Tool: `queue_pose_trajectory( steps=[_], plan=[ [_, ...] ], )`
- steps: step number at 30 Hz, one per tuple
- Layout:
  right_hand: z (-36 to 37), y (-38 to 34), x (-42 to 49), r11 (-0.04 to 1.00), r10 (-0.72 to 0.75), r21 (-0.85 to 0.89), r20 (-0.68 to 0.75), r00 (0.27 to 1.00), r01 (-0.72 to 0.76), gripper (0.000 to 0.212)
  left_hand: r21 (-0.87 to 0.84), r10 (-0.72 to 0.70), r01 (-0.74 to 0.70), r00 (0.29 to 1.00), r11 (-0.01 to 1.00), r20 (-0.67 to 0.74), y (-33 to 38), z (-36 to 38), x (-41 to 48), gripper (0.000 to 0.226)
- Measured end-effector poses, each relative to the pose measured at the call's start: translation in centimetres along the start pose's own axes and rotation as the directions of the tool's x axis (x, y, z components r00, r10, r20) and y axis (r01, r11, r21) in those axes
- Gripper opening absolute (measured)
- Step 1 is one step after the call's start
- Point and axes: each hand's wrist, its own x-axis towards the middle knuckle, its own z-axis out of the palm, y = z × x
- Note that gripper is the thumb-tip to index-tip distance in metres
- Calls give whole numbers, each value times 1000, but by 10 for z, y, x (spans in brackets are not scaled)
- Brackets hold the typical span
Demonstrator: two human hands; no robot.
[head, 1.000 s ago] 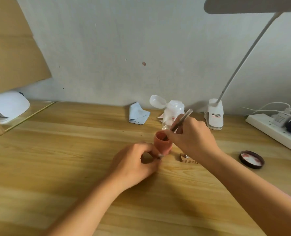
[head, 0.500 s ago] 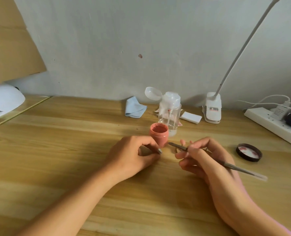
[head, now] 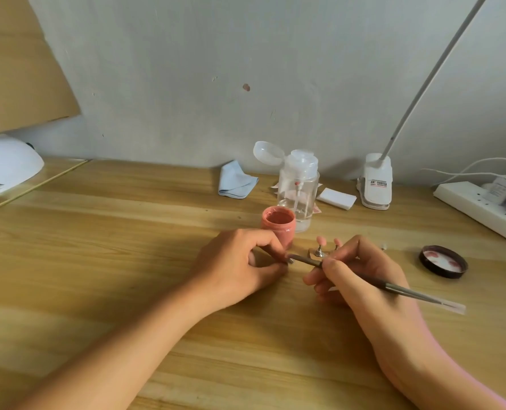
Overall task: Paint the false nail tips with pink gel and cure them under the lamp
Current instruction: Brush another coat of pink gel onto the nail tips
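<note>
An open jar of pink gel (head: 278, 224) stands on the wooden desk (head: 127, 247). Just in front of it my left hand (head: 239, 264) pinches a small false nail tip (head: 290, 261) between thumb and forefinger. My right hand (head: 361, 273) grips a thin brush (head: 399, 288) like a pen. The brush's tip touches the nail tip at my left fingertips. Behind my right fingers a small stand (head: 322, 251) holds pink-painted tips, partly hidden. The white curing lamp (head: 6, 164) sits at the far left edge.
Behind the jar are a clear pump bottle (head: 299, 187) with its cap flipped open, a blue cloth (head: 237, 183) and a white pad (head: 336, 198). The jar's dark lid (head: 443, 261) lies to the right. A clip desk lamp (head: 376, 182) and a power strip (head: 482, 208) stand at the back right.
My right hand has lifted the brush out of the gel jar and brought it down and forward, so its tip now meets the nail tip in my left hand.
</note>
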Motion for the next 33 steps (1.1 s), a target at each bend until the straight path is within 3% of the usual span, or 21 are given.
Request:
queue_pose_trajectory(
  steps=[9,23,27,33],
  plan=[
    [-3,-1,-3,998,-52,-29,-64,997,50,13,-17,33,-33,999,999,2,0,-1,0,15],
    [1,0,-2,993,-57,-108,0,998,57,12,-15,23,-23,1000,1000,3,4,-2,-1,11],
    [-1,-1,-2,995,-66,-76,-67,996,61,13,-17,31,-30,999,999,8,6,-2,-1,12],
    [6,-7,-5,990,-63,-124,8,998,63,16,-1,10,-10,1000,1000,2,6,-3,-1,10]
  ],
)
